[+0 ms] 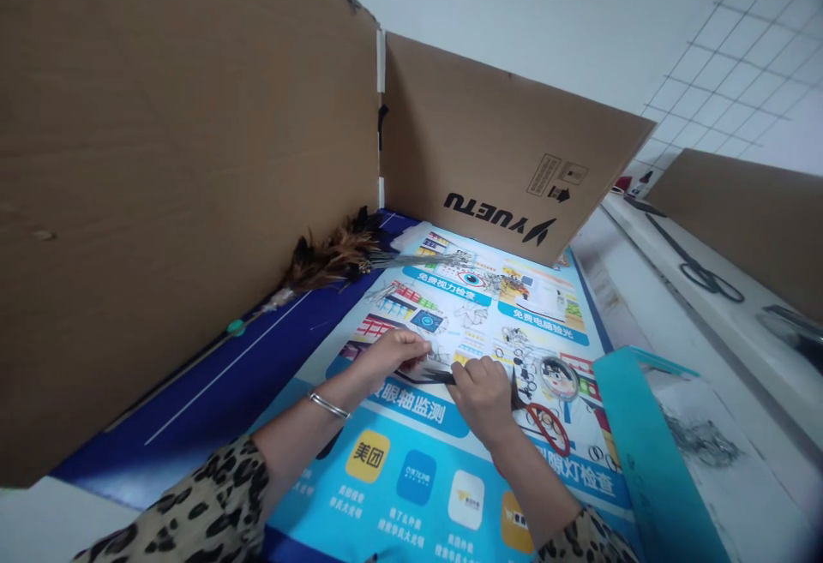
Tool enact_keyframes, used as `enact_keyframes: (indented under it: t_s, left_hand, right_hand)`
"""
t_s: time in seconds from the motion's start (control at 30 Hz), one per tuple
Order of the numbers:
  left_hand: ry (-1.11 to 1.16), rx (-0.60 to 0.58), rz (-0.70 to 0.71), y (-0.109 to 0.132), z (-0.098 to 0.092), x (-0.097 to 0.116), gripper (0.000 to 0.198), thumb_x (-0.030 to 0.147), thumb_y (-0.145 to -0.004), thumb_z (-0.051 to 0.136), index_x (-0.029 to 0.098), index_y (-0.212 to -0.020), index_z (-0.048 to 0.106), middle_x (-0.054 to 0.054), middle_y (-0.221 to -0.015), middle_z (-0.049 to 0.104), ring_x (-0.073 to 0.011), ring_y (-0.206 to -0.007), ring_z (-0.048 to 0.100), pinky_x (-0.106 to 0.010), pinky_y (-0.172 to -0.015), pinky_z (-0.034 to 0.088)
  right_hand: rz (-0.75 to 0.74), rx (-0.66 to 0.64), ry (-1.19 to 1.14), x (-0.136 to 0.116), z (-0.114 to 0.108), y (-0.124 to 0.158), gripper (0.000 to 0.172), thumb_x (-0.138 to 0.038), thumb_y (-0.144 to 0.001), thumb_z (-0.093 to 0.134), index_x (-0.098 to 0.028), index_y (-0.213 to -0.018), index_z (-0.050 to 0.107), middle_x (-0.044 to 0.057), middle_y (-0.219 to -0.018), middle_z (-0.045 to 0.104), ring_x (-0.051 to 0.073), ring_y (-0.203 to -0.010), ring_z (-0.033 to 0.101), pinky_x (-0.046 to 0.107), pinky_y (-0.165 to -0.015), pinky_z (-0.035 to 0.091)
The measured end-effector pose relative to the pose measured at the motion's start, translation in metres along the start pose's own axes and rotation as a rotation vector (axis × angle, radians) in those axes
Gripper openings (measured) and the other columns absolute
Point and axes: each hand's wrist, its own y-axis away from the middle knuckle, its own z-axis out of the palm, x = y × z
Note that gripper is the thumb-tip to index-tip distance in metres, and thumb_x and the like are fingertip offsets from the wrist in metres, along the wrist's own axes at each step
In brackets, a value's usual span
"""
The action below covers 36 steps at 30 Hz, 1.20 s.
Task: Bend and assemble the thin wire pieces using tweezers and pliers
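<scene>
My left hand [397, 350] is closed in a pinch over the printed sheet, bent at the wrist beneath a silver bangle. What its fingertips hold is too small to make out. Just to the right, my right hand [481, 396] is wrapped round a dark, slim metal tool [438, 377], whose narrow end points left, under the left fingers. Its exact kind is unclear. Beside the right wrist lie scissors with orange-red handles [548, 428]. Thin wire pieces [472, 314] and small black rings [528, 381] are scattered beyond both hands.
Tall cardboard panels [501, 143] stand at the left and back. Brown feathers [334, 248] with wire stems lie along the left panel. At right are a round container [559, 377], a teal box [649, 460] with tangled wire, and black scissors [704, 276] on a white ledge.
</scene>
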Motion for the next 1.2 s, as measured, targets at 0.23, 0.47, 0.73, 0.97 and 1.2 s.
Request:
enact_keyframes:
  t_s: [0.23,0.47,0.73,0.97,1.2]
  left_hand:
    - [0.310,0.041,-0.132,0.007,0.008,0.005,0.031,0.041,-0.068,0.067,0.010,-0.071,0.063,-0.003,-0.058,0.060,-0.0100,-0.049,0.052,-0.021,-0.050,0.039]
    - [0.337,0.091,-0.159,0.012,0.017,0.008,0.033,0.044,-0.068,0.066,0.012,-0.071,0.062,-0.003,-0.062,0.062,-0.0108,-0.050,0.053,-0.023,-0.049,0.043]
    - [0.357,0.096,-0.150,0.013,0.019,0.006,0.033,0.044,-0.069,0.066,0.012,-0.068,0.061,-0.003,-0.062,0.062,-0.0116,-0.051,0.055,-0.023,-0.050,0.043]
    - [0.415,0.103,-0.156,0.015,0.024,0.003,0.033,0.044,-0.068,0.067,0.012,-0.072,0.061,-0.006,-0.069,0.065,-0.0146,-0.057,0.060,-0.026,-0.055,0.047]
    - [0.466,0.085,-0.169,0.017,0.029,0.006,0.034,0.044,-0.066,0.068,0.011,-0.073,0.060,-0.006,-0.070,0.065,-0.0164,-0.061,0.061,-0.029,-0.057,0.050]
  right_hand:
    - [-0.054,0.042,0.077,-0.001,-0.003,-0.001,0.018,-0.033,-0.086,0.049,-0.020,-0.094,0.059,0.004,-0.071,0.050,0.018,-0.071,0.040,0.034,-0.064,0.025]
    - [-0.059,0.063,0.119,-0.002,-0.003,-0.001,0.015,-0.027,-0.086,0.051,-0.020,-0.097,0.059,0.004,-0.072,0.050,0.017,-0.071,0.040,0.034,-0.064,0.024]
    - [-0.064,0.097,0.175,-0.002,-0.004,0.000,0.014,-0.021,-0.085,0.052,-0.021,-0.098,0.058,0.003,-0.071,0.050,0.016,-0.070,0.040,0.035,-0.064,0.024]
    - [-0.078,0.109,0.216,-0.004,-0.007,-0.002,0.015,-0.019,-0.085,0.053,-0.021,-0.100,0.057,0.003,-0.072,0.052,0.016,-0.069,0.040,0.034,-0.063,0.024]
    - [-0.069,0.122,0.181,-0.004,-0.003,-0.001,0.015,-0.020,-0.085,0.052,-0.022,-0.099,0.057,0.002,-0.070,0.051,0.016,-0.069,0.041,0.033,-0.064,0.024]
